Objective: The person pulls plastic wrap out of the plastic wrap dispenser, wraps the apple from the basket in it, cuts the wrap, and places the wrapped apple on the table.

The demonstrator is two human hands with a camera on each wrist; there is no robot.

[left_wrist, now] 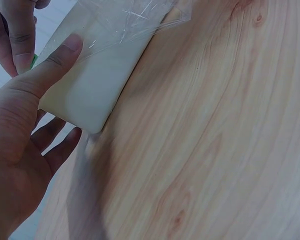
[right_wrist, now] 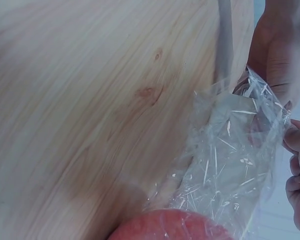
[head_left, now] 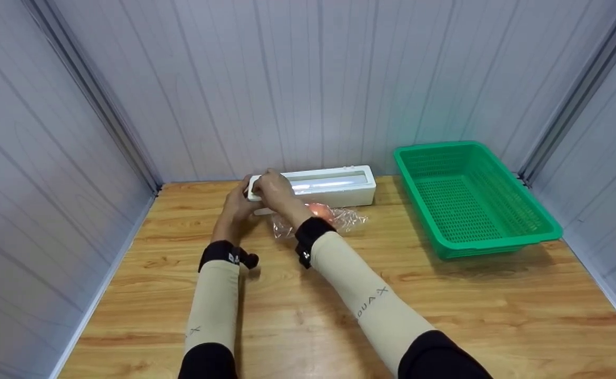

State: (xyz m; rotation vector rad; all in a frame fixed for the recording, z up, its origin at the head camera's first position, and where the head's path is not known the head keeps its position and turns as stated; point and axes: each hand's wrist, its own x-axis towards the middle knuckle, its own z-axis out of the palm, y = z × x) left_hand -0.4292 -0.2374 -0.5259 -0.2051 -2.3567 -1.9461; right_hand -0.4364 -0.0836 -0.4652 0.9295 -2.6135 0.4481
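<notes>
A long white cling film dispenser box [head_left: 334, 197] lies on the table against the back wall, a shiny roll visible through its top. My left hand [head_left: 237, 202] grips its left end, thumb along the front face and other fingers around the end. Over the same end, my right hand [head_left: 276, 190] has its fingers curled, with a small green piece [left_wrist: 35, 60] at its fingertips; most of that piece is hidden. Clear film [right_wrist: 225, 160] hangs over the box front and trails across a round red fruit [right_wrist: 170, 227], which sits before the box, partly behind my right wrist.
A green plastic basket [head_left: 497, 245] with slotted walls stands at the right on the wooden table [head_left: 308, 316]. Pale panel walls [head_left: 318, 89] enclose the back and both sides.
</notes>
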